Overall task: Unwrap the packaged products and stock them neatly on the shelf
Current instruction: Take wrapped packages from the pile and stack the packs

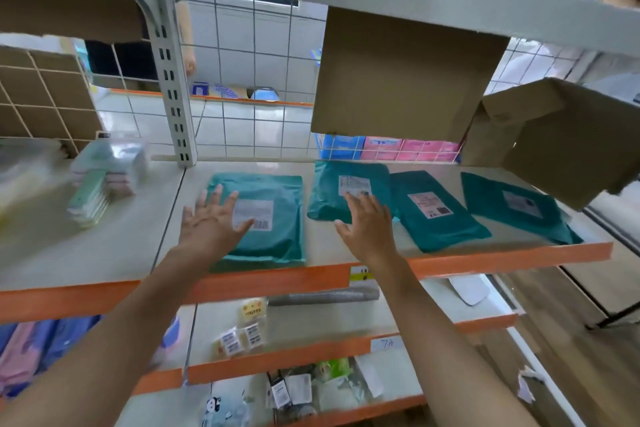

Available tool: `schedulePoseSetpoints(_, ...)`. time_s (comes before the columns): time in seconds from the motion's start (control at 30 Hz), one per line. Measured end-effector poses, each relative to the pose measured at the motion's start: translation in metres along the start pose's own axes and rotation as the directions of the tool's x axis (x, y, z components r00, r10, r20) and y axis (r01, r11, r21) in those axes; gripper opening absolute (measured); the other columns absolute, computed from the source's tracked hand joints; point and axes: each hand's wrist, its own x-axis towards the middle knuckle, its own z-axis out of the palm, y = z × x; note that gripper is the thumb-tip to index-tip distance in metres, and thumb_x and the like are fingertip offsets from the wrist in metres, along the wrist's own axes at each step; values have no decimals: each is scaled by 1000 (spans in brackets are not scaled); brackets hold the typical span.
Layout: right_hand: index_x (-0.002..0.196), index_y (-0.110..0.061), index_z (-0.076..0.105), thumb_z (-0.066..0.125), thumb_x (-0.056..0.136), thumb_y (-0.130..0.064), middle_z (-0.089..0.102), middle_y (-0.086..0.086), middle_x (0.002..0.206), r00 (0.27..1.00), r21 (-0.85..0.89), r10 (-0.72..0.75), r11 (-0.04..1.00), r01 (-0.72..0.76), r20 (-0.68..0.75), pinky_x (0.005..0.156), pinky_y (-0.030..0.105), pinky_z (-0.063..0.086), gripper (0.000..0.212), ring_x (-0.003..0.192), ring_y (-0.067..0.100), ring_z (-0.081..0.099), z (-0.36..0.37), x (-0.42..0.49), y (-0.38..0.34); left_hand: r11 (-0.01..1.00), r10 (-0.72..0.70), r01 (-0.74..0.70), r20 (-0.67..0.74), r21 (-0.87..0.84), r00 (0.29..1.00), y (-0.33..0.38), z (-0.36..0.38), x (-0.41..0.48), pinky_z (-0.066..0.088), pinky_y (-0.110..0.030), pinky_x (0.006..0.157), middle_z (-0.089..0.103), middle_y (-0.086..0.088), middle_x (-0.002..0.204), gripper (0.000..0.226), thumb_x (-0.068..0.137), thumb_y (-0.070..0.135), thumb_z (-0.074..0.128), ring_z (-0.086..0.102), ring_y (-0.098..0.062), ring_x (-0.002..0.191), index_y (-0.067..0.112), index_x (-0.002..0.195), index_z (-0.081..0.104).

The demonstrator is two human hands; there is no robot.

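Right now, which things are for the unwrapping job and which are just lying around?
For the job: leftmost teal package, second teal package, third teal package, rightmost teal package, shelf, left hand, right hand.

Just lying about: cardboard box, pastel packs, grey roll, small labelled packets.

Four sealed teal packages (429, 215), white-labelled, lie flat in a row on the shelf (322, 246).

– What is on the shelf (320, 250)?
– I see four green bags (436, 218) lying in a row.
– Where are your hands?
– My left hand (211, 218) is spread flat over the first bag (273, 239). My right hand (369, 229) is over the second bag (329, 198), fingers straight.
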Motion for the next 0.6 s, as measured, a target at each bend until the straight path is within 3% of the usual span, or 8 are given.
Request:
schedulePoseSetpoints(0.13, 136, -12, 37, 57, 90, -35, 47, 12, 133, 959, 205, 272, 946, -252, -76, 102, 40, 40, 55, 121, 27, 46, 2, 36, 24, 985, -158, 161, 58, -61, 986, -1, 5, 30, 28, -45, 106, 19, -10, 153, 82, 85, 63, 44, 29, -31, 135, 19, 148, 16)
schedulePoseSetpoints(0.3, 135, -7, 36, 63, 86, -40, 46, 15, 135, 863, 275, 505, 827, -491, 24, 97, 44, 40, 65, 122, 32, 44, 5, 68, 46, 961, -262, 268, 82, -67, 962, -4, 2, 50, 35, -40, 98, 42, -15, 134, 100, 67, 69, 64, 39, -32, 123, 14, 142, 27)
schedulePoseSetpoints(0.5, 133, -3, 36, 74, 78, -37, 46, 18, 133, 859, 232, 510, 831, -506, 46, 97, 44, 39, 75, 122, 34, 43, 6, 96, 58, 900, -305, 340, 163, -273, 938, 10, -2, 64, 36, -45, 101, 37, -18, 130, 103, 56, 46, 85, 37, -35, 123, 8, 135, 30)
schedulePoseSetpoints(0.6, 131, -2, 39, 79, 72, -37, 49, 18, 129, 865, 231, 497, 836, -498, 68, 94, 40, 40, 80, 119, 33, 47, 8, 102, 70, 875, -326, 374, 197, -307, 925, 11, -2, 69, 41, -44, 99, 41, -18, 126, 104, 51, 44, 88, 45, -34, 116, 8, 130, 32)
